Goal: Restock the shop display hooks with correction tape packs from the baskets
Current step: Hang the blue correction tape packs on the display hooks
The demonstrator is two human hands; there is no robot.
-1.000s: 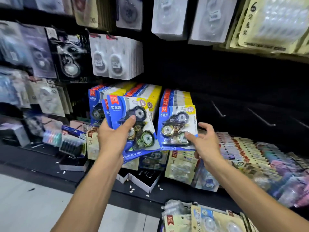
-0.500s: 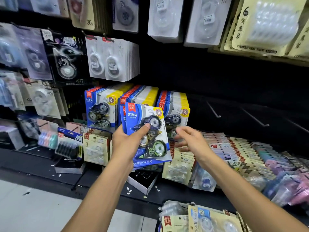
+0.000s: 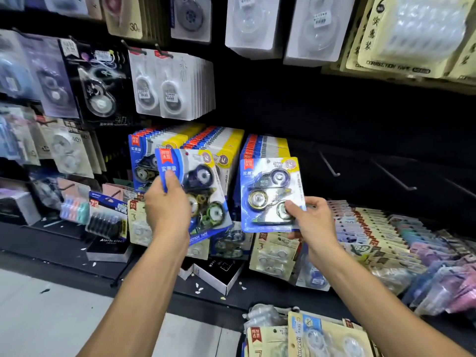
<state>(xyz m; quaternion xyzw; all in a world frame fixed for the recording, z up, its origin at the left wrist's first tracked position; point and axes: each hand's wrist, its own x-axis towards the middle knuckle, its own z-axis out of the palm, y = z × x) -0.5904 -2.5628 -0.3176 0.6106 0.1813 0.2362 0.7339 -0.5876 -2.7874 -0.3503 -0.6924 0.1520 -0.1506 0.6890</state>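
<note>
Packs (image 3: pixel 270 194) read, blurrily, "CORRECTION TAPE".

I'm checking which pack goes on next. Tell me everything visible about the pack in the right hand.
The blue correction tape pack is a blue card with a yellow top corner, a red label at upper left and a round sticker at upper right. A clear plastic blister on its front holds one dark tape dispenser above two round refills. It is upright, facing the camera, in front of the rightmost hanging stack. The right hand pinches its lower right corner, thumb on the front. Nothing else visibly touches it.
</note>
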